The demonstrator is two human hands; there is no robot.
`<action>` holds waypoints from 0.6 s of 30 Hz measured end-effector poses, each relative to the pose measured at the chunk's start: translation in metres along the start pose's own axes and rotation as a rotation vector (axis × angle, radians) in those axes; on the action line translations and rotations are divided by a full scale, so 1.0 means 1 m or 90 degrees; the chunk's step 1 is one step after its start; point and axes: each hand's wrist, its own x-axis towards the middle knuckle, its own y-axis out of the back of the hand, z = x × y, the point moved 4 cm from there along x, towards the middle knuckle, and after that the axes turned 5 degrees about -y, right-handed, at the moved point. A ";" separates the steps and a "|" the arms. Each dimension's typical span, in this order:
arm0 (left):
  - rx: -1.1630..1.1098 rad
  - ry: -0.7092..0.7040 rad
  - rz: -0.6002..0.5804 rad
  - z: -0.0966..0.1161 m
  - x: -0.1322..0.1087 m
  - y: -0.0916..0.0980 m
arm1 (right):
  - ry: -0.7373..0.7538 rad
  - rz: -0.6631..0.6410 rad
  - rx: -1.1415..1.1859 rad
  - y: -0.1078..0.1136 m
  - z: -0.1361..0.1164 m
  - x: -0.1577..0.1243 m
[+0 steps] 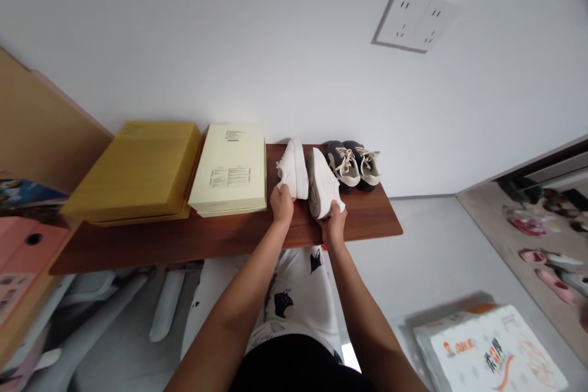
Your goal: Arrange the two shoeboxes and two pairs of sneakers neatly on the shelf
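Two white sneakers are in my hands over the brown wooden shelf (pixel 220 239). My left hand (pixel 282 203) grips the heel end of the left white sneaker (pixel 293 168), which is tipped on its side with the sole facing right. The right white sneaker (pixel 324 187) is tilted, its sole turned left, and my right hand (pixel 334 225) is closed on its heel. Whether either one rests on the wood I cannot tell. Just right of them stands a pair of dark grey sneakers (pixel 356 166) with beige laces, toes toward the wall.
A pale yellow box (pixel 229 168) and a larger mustard box (pixel 138 165) lie on the shelf's left part. Above is a wall socket panel (pixel 416 19). A white plastic-wrapped package (pixel 491 349) sits on the floor at right, and pink shoes (pixel 555 285) lie farther off.
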 end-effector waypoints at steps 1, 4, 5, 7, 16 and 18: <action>-0.013 0.032 0.005 -0.006 0.003 -0.003 | -0.011 0.006 -0.010 -0.001 0.000 0.001; 0.021 0.060 0.045 -0.009 0.019 -0.011 | -0.049 0.019 -0.061 -0.008 -0.004 0.006; 0.034 0.050 0.060 -0.006 0.023 -0.012 | -0.062 0.015 -0.084 -0.010 -0.005 0.008; 0.050 0.010 0.081 0.000 0.026 -0.011 | -0.086 -0.006 -0.152 -0.009 -0.009 0.009; 0.043 -0.354 -0.107 0.035 -0.079 -0.026 | 0.356 0.157 -0.622 0.068 -0.104 0.049; 0.092 -0.396 -0.249 0.059 -0.090 -0.072 | 0.410 0.183 -0.626 0.069 -0.124 0.074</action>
